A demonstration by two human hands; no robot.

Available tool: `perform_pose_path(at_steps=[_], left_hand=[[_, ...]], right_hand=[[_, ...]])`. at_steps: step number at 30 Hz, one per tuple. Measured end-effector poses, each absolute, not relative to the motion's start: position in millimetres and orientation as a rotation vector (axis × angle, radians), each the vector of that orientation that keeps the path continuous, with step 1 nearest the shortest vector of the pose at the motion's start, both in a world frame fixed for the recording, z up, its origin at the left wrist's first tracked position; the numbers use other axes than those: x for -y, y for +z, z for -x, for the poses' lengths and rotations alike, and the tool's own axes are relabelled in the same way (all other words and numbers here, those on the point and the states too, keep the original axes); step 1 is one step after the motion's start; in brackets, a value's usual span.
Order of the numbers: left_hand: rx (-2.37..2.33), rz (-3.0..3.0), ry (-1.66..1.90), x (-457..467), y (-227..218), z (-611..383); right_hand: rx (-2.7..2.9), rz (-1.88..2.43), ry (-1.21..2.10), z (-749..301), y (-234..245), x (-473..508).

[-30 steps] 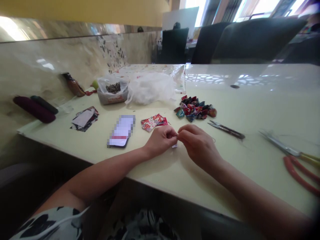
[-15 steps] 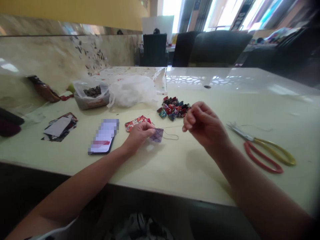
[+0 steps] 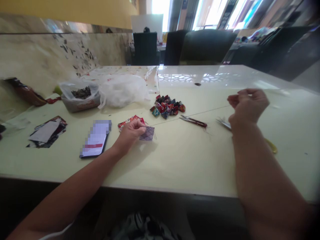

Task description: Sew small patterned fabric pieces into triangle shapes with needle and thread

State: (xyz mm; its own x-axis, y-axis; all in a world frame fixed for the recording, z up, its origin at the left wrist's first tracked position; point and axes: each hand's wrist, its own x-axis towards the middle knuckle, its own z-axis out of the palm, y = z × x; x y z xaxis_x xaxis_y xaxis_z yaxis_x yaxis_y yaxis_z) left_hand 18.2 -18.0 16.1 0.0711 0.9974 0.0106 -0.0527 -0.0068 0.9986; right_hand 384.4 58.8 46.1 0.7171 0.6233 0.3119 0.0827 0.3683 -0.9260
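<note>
My left hand (image 3: 131, 131) pinches a small purple patterned fabric square (image 3: 147, 133) by its upper left corner, just above the table. A dark thread (image 3: 172, 120) stretches taut from that square up to my right hand (image 3: 248, 101). The fingers of my right hand are closed at the thread's far end; a needle, if there is one, is too small to see. Beneath the thread lie thread snips (image 3: 193, 121). Large scissors (image 3: 223, 123) with a yellow handle loop lie partly hidden behind my right forearm. Red floral fabric pieces (image 3: 132, 120) rest behind my left hand.
Small stuffed fabric pieces (image 3: 167, 106) form a cluster mid-table. A phone (image 3: 96, 140) and a stack of fabric scraps (image 3: 47, 131) lie at left. Behind them stand a bag-lined container (image 3: 80, 100), a white plastic bag (image 3: 125, 90) and a brown bottle (image 3: 27, 91) on its side.
My right hand has moved away to the right and up, drawing the thread out long and straight. The loose loop by the fabric has shrunk. The snips, hidden before, now show.
</note>
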Motion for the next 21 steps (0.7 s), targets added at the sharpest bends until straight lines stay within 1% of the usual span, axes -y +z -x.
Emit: perform_pose_path(at_steps=[2,4,7,11,13,17,21], left_hand=[[-1.116,-1.243,1.188,18,15,-18],[-1.12,-1.278,1.186,17,13,-17],[-1.14,-1.337,1.184,17,11,-17],[-1.17,-1.394,1.211,18,10,-18],[-1.184,-1.415,1.227,18,10,-18],[-1.221,-1.489,1.241,19,11,-18],[-1.148,-1.434,1.2,18,12,-19]], right_hand=[[0.724,1.191,0.396,-379,45,-59],[0.806,1.218,0.512,-362,45,-56],[1.056,1.19,0.783,-321,45,-45],[1.401,1.097,1.298,-262,40,-17],[1.558,1.125,1.453,-239,36,-4],[1.757,1.156,1.551,-219,26,9],[1.73,1.169,1.364,-229,23,2]])
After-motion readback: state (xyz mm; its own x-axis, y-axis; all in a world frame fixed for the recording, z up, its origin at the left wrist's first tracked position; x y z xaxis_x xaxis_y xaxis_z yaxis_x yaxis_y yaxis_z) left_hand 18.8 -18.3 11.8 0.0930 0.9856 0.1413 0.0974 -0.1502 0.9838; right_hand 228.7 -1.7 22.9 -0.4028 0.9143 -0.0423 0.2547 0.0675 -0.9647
